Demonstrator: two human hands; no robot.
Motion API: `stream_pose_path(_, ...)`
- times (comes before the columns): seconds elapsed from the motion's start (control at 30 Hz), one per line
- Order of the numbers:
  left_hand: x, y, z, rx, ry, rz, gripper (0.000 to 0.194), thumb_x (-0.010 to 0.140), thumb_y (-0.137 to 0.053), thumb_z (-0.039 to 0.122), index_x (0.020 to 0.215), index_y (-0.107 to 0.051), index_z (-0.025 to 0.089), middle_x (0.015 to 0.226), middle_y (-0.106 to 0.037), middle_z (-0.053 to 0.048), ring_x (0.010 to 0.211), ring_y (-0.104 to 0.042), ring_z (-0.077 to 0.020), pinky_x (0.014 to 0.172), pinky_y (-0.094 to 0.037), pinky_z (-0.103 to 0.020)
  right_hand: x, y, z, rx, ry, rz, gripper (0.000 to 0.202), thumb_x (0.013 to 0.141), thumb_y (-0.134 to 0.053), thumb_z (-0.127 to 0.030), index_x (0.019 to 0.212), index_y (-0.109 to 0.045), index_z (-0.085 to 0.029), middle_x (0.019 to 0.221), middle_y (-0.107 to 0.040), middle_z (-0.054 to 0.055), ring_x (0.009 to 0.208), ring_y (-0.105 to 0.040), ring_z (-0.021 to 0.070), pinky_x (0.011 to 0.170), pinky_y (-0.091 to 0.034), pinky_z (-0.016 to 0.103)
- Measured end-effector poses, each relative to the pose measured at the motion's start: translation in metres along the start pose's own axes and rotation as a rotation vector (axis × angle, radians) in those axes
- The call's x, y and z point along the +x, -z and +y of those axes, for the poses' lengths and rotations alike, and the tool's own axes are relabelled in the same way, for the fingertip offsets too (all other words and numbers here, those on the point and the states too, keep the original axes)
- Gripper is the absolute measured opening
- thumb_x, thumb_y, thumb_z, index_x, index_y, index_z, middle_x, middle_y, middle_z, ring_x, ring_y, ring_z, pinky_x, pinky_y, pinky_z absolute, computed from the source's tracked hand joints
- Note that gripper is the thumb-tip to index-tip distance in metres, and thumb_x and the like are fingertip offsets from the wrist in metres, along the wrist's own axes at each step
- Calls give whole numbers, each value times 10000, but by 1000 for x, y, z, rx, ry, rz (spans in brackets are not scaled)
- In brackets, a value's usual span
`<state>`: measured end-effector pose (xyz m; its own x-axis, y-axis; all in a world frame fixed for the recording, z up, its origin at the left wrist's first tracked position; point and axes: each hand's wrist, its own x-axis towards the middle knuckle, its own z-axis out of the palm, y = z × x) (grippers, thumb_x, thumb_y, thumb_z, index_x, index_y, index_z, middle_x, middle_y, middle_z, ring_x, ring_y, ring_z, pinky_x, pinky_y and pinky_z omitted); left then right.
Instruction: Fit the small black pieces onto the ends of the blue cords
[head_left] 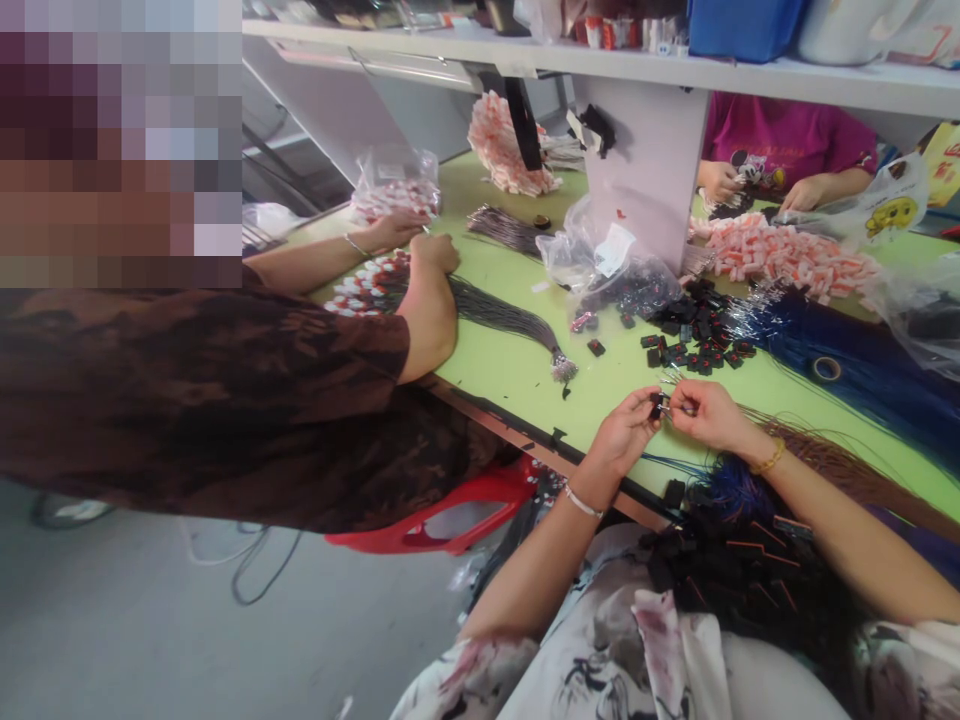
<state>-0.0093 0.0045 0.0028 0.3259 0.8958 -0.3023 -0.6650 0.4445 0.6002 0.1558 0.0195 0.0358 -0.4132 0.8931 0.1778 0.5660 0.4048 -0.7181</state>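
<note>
My left hand (pixel 627 430) pinches a small black connector (pixel 659 405) above the front edge of the green table. Right beside it, my right hand (pixel 703 410) has its fingers closed on thin wires with silvery tips, which meet the connector. A heap of black connectors (pixel 697 325) lies just beyond my hands. Blue wires (pixel 862 350) with bare metal ends stretch to the right, and brown wires (pixel 847 460) run beneath my right forearm. More black pieces (pixel 735 560) rest on my lap.
Beside me on the left, a person in a dark patterned sleeve (pixel 187 400) works over red-and-white connectors (pixel 367 285). Across the table, another person's hands (pixel 802 193) are near pink connectors (pixel 787 255). A shelf (pixel 637 72) spans above. A red stool (pixel 450 515) stands below the table edge.
</note>
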Motion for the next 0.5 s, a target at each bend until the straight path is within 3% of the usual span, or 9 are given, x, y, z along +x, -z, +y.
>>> stream_pose_path(0.5,-1,-3,-8,160,-57,116,260,631,-749,165,868,-648,134,761,-611,-14,645,-530,-73,624,-425,-205,-3,-3,-3,-139,74,-13,77,739,-521,-181,666,-547,-177,652,-551,2,603,-466,118,584,-330,222)
